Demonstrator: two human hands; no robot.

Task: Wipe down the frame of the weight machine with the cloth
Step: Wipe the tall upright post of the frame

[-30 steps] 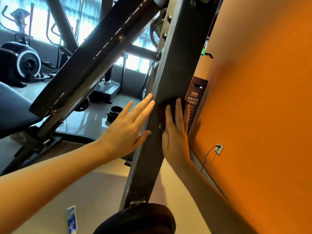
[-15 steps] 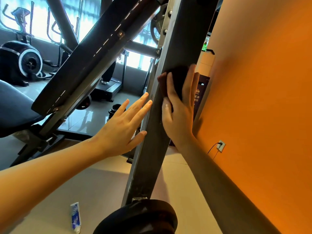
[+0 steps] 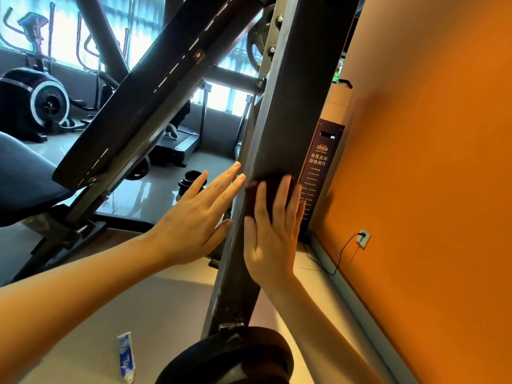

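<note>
A wide dark metal frame post of the weight machine slants up through the middle of the view. My right hand lies flat on its face, straight fingers pressing a dark reddish-brown cloth against the metal; most of the cloth is hidden under the fingers. My left hand is flat with straight fingers, its fingertips touching the post's left edge at about the same height.
An orange wall stands close on the right, with a socket and cable low down. A dark poster board is behind the post. A black weight plate and a white tube lie below. A padded slanted board crosses at left.
My right hand slid the cloth up the post half a second ago and has now come back down to about where it began. The left hand stayed against the post's edge.
</note>
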